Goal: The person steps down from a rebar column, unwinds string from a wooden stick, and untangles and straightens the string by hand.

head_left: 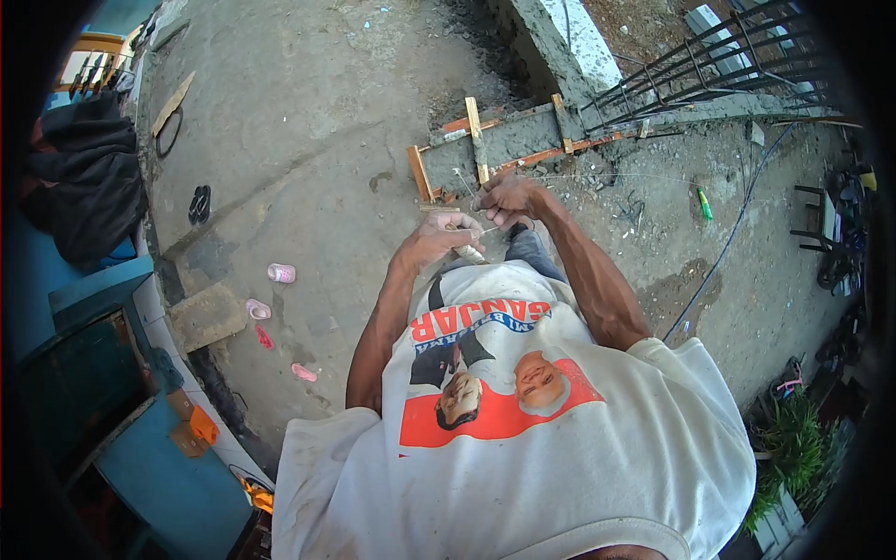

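My left hand (pixel 441 237) is closed around a pale roll of string (pixel 469 253) in front of my waist. Just to its right and slightly higher, my right hand (pixel 509 198) pinches a thin pale string between its fingers. A short length of string spans the small gap between the hands. From the right hand a fine line runs off to the right over the ground. Right above my hands lies a wooden formwork (pixel 479 140) with grey wet concrete between its boards and short wooden crosspieces on top.
A rebar cage (pixel 700 70) extends from the formwork to the upper right. A blue cable (pixel 723 252) and a green tube (pixel 705 204) lie on the right. Pink shoes (pixel 281 273), black sandals (pixel 199 204) and a flat board (pixel 207 317) are on the left.
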`<state>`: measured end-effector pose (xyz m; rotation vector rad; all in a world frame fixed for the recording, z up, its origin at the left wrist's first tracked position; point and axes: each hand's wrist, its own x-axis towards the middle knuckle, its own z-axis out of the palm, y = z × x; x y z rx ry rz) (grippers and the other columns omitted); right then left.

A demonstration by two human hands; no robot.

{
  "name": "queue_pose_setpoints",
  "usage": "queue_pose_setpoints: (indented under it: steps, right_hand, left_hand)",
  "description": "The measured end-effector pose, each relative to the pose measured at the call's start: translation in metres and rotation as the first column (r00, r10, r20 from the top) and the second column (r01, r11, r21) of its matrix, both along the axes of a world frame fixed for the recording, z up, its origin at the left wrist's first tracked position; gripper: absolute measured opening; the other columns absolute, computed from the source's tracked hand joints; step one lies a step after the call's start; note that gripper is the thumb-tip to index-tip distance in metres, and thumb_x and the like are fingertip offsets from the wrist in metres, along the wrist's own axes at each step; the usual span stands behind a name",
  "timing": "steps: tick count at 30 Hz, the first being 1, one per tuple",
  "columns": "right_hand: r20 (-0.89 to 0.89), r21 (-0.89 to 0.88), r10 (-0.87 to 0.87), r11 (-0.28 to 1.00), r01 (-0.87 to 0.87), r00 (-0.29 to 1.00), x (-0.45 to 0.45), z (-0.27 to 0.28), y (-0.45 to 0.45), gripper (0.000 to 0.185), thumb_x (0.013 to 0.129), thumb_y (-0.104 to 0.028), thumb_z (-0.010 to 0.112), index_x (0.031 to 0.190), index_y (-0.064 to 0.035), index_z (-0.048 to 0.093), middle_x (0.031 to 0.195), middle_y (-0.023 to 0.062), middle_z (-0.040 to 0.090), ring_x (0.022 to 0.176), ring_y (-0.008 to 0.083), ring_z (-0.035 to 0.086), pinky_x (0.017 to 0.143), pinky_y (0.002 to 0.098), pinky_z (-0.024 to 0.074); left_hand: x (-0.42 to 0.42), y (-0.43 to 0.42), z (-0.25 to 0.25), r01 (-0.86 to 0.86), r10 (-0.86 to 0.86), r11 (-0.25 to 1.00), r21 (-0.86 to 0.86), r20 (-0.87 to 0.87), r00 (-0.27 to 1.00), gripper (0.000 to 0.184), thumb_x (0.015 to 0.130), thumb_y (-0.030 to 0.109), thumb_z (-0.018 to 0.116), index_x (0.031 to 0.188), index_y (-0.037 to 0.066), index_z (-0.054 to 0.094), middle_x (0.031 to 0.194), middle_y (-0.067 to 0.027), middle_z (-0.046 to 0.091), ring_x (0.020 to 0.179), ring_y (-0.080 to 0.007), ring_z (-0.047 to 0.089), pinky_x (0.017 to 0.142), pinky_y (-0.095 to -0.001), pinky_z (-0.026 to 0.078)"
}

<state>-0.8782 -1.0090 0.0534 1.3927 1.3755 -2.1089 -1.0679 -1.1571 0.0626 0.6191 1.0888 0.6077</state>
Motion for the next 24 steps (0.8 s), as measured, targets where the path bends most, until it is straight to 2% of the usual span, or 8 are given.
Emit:
queue_pose_setpoints:
  steps: [6,9,10,12,18,19,21,24]
  right_hand:
    - [-0.169,-0.102,0.151,0.980,-0.169,0.974,0.000,-0.027,-0.023,0.011,0.096,-0.012,0.069,0.104,-0.0064,0.073,0.086,0.0034,0.074,0.069,0.0129,0.071,0.066,0.0295,0.0630]
    - [-0.307,-0.204,-0.426,0.903,0.379,0.851,-0.007,-0.034,-0.026,0.015,0.105,-0.015,0.060,0.115,-0.0077,0.069,0.082,-0.0009,0.069,0.071,0.0111,0.067,0.080,0.0334,0.0619]
    - [-0.304,-0.200,-0.421,0.905,0.375,0.855,-0.008,-0.038,-0.017,0.015,0.105,-0.015,0.060,0.115,-0.0077,0.069,0.082,-0.0009,0.069,0.071,0.0111,0.067,0.080,0.0334,0.0619]
    - [-0.264,-0.493,-0.739,0.655,0.573,0.619,-0.010,-0.048,-0.006,0.018,0.108,-0.012,0.054,0.119,-0.0044,0.066,0.075,-0.0040,0.061,0.065,0.0105,0.062,0.075,0.0333,0.0612]
    - [-0.347,-0.131,-0.529,0.845,0.518,0.775,-0.046,-0.005,-0.004,0.020,0.105,-0.015,0.057,0.113,0.0007,0.068,0.072,-0.0014,0.057,0.063,0.0107,0.056,0.063,0.0299,0.0531]
    - [-0.298,0.139,-0.254,0.942,0.305,0.920,-0.046,-0.003,-0.009,0.020,0.101,-0.018,0.061,0.104,-0.0001,0.070,0.071,-0.0008,0.058,0.064,0.0105,0.058,0.061,0.0302,0.0519]
    - [0.027,0.562,0.276,0.790,-0.243,0.961,-0.046,0.001,-0.016,0.024,0.094,-0.025,0.069,0.088,-0.0018,0.073,0.068,0.0006,0.061,0.065,0.0101,0.061,0.055,0.0307,0.0495]
    - [0.158,0.277,0.033,0.958,-0.077,0.987,-0.028,0.004,-0.022,0.023,0.095,-0.024,0.068,0.086,-0.0032,0.073,0.064,-0.0009,0.058,0.063,0.0104,0.060,0.056,0.0309,0.0508]
  left_hand:
    - [-0.003,-0.024,-0.015,-0.104,0.107,0.994,-0.032,0.133,0.985,0.030,0.096,0.022,0.074,0.116,0.000,0.069,0.104,-0.0122,0.076,0.099,-0.0219,0.076,0.087,-0.0320,0.058]
    - [-0.006,-0.037,-0.014,-0.160,0.165,0.986,-0.045,0.150,0.975,0.030,0.096,0.020,0.074,0.116,-0.001,0.068,0.104,-0.0120,0.075,0.099,-0.0232,0.076,0.087,-0.0335,0.059]
    - [-0.007,-0.039,-0.013,-0.165,0.170,0.985,-0.044,0.154,0.973,0.030,0.096,0.020,0.074,0.116,-0.001,0.068,0.104,-0.0120,0.075,0.099,-0.0232,0.076,0.087,-0.0335,0.059]
    - [-0.007,-0.045,-0.012,-0.231,0.238,0.971,-0.066,0.132,0.962,0.031,0.096,0.018,0.073,0.118,-0.002,0.066,0.105,-0.0121,0.074,0.099,-0.0244,0.077,0.086,-0.0335,0.060]
    - [-0.007,-0.046,0.002,-0.264,0.264,0.965,-0.013,0.085,0.961,0.030,0.094,0.010,0.070,0.119,-0.006,0.065,0.104,-0.0149,0.073,0.094,-0.0254,0.077,0.085,-0.0350,0.061]
    - [-0.008,-0.049,0.002,-0.261,0.261,0.965,-0.010,0.085,0.961,0.030,0.094,0.010,0.070,0.119,-0.006,0.065,0.104,-0.0149,0.073,0.094,-0.0254,0.077,0.085,-0.0350,0.061]
    - [-0.010,-0.054,0.001,-0.223,0.222,0.975,-0.010,0.124,0.967,0.028,0.094,0.010,0.070,0.117,-0.006,0.066,0.099,-0.0138,0.073,0.092,-0.0246,0.077,0.082,-0.0333,0.060]
    - [-0.008,-0.057,-0.001,-0.245,0.247,0.969,-0.028,0.136,0.959,0.028,0.094,0.011,0.070,0.116,-0.005,0.067,0.096,-0.0133,0.074,0.091,-0.0238,0.077,0.080,-0.0318,0.059]
